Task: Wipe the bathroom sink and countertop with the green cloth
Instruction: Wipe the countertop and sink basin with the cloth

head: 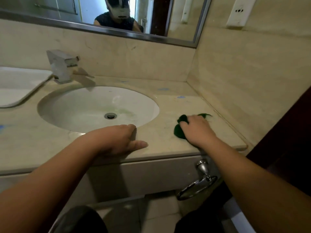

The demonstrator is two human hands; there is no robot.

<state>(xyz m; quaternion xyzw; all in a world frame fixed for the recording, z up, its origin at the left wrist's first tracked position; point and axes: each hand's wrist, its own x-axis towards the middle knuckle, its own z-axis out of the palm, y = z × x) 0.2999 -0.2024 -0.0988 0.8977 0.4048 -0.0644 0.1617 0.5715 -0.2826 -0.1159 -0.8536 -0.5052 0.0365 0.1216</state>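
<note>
Green cloth lies bunched on the beige surface near its right edge, right of the sink, pressed down and gripped by the right hand. Left hand rests released on the surface's front edge, fingertips at the sink rim.

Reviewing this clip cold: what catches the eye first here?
The right hand pressing the green cloth onto the countertop, right of the sink. The left hand lies flat on the counter's front edge, holding nothing. Blue smudges dot the counter behind the cloth.
</note>
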